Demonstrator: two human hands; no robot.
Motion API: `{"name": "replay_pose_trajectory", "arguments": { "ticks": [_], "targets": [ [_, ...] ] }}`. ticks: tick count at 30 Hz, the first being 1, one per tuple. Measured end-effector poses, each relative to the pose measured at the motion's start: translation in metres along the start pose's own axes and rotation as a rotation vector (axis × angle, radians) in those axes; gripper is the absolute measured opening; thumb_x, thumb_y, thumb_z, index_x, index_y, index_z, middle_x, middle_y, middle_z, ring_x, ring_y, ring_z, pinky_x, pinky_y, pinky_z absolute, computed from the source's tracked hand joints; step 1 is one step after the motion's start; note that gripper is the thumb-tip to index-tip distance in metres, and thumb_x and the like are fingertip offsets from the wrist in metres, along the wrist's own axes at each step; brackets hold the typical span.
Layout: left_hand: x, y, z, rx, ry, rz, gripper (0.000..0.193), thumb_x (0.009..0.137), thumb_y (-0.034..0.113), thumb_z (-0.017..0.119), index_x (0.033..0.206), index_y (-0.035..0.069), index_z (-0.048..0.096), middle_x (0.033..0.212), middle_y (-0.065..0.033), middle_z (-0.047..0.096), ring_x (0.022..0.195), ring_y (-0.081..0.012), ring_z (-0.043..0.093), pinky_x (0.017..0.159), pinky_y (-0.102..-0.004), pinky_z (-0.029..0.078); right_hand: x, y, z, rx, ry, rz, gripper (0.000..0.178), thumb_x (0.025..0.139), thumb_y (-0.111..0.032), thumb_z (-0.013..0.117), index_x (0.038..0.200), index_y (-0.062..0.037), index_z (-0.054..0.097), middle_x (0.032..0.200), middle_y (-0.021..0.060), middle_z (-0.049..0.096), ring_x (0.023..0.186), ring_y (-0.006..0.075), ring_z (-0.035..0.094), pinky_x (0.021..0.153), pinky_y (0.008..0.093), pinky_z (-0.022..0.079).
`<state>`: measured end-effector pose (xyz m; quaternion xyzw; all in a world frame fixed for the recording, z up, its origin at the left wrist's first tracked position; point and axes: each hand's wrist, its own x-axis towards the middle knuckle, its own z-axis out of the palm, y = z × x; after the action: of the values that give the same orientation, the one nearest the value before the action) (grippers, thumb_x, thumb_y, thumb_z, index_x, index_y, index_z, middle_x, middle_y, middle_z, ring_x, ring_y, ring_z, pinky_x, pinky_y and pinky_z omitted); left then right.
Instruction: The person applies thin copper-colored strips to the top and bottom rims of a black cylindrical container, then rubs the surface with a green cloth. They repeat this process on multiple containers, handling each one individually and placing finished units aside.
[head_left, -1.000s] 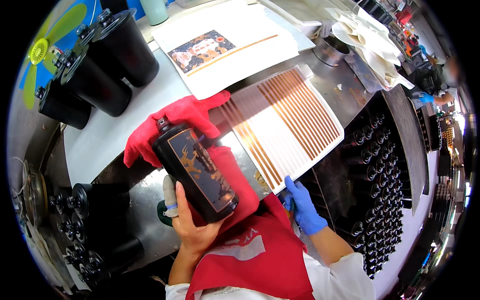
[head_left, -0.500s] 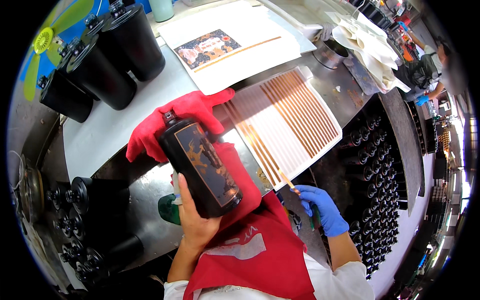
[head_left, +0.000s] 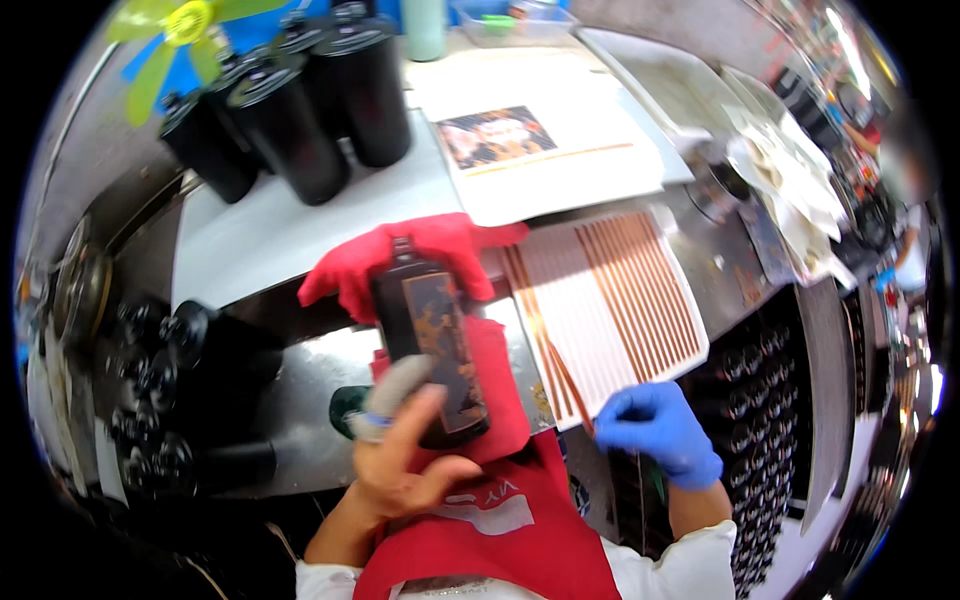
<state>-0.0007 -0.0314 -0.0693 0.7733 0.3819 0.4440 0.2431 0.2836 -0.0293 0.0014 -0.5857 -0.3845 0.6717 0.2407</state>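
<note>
A black bottle (head_left: 397, 315) with a dark, gold-patterned label rests on a red cloth (head_left: 508, 375), its neck pointing away from me. Over its near end is my left hand (head_left: 405, 450), fingers apart and holding nothing; one finger wears a grey finger cover (head_left: 398, 388). My right hand (head_left: 660, 435), in a blue glove, pinches the near end of a thin copper-coloured strip (head_left: 566, 380). That strip slants up over a white sheet (head_left: 570, 300) bearing rows of similar strips. Something green shows partly below the glove, too hidden to name.
Black bottles (head_left: 372, 90) stand at the back left, and more lie stacked (head_left: 235, 355) at the left. A white printed sheet (head_left: 600, 180) lies behind the strips. Many bottles fill the space below right (head_left: 760, 420). A person (head_left: 912, 250) is at the far right.
My left hand has let go of the bottle, which now lies straighter on the red cloth. My right hand still holds the strip, now at the sheet's near edge. The view has shifted.
</note>
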Motion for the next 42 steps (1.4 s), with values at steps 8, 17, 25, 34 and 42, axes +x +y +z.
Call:
{"name": "replay_pose_trajectory", "arguments": {
  "ticks": [8,17,25,34,42],
  "targets": [
    [0.084,0.039,-0.002,-1.047,-0.536,-0.336,0.027,0.094,0.023,0.049,0.082,0.000,0.056,0.073,-0.0034,0.053,0.067,-0.0098,0.049,0.062,-0.0252,0.041,0.002,-0.100,0.005,-0.515,-0.275,-0.478,0.010,0.066,-0.002,0.073,0.074,-0.0003,0.067,0.063,0.0029,0.059,0.053,0.0071,0.050,0.049,0.0215,0.037],
    [0.053,-0.017,-0.049,-0.605,-0.044,-0.742,0.007,0.086,0.008,0.061,0.085,0.002,0.059,0.084,0.0000,0.057,0.076,-0.0052,0.051,0.068,-0.0193,0.041,0.102,-0.062,-0.030,-0.056,-0.013,-0.282,0.007,0.073,-0.007,0.064,0.074,-0.0012,0.060,0.061,-0.0004,0.053,0.049,0.0027,0.043,0.043,0.0176,0.031],
    [0.072,-0.051,-0.034,-0.691,0.279,-0.798,0.008,0.085,0.007,0.063,0.086,0.000,0.059,0.078,0.0013,0.057,0.072,-0.0044,0.052,0.065,-0.0182,0.043,0.151,-0.056,-0.030,0.072,0.085,-0.256,0.010,0.076,-0.013,0.062,0.073,-0.0044,0.056,0.057,-0.0029,0.045,0.048,0.0030,0.037,0.044,0.0177,0.026],
    [0.079,-0.063,-0.024,-0.457,0.318,-0.840,0.008,0.082,0.005,0.067,0.084,0.002,0.060,0.074,0.0022,0.058,0.065,-0.0013,0.050,0.056,-0.0146,0.039,0.170,-0.046,-0.043,0.070,0.095,-0.207,0.011,0.076,-0.013,0.062,0.072,-0.0042,0.056,0.058,-0.0023,0.046,0.048,0.0034,0.039,0.043,0.0177,0.027],
    [0.080,-0.067,-0.017,-0.400,0.398,-0.784,0.015,0.079,0.014,0.072,0.077,0.002,0.063,0.069,0.0048,0.058,0.052,0.0017,0.038,0.045,-0.0151,0.030,0.176,-0.038,-0.049,0.098,0.096,-0.210,0.011,0.075,-0.012,0.063,0.072,-0.0036,0.056,0.057,-0.0017,0.047,0.047,0.0038,0.039,0.042,0.0177,0.028]
  ]
}}
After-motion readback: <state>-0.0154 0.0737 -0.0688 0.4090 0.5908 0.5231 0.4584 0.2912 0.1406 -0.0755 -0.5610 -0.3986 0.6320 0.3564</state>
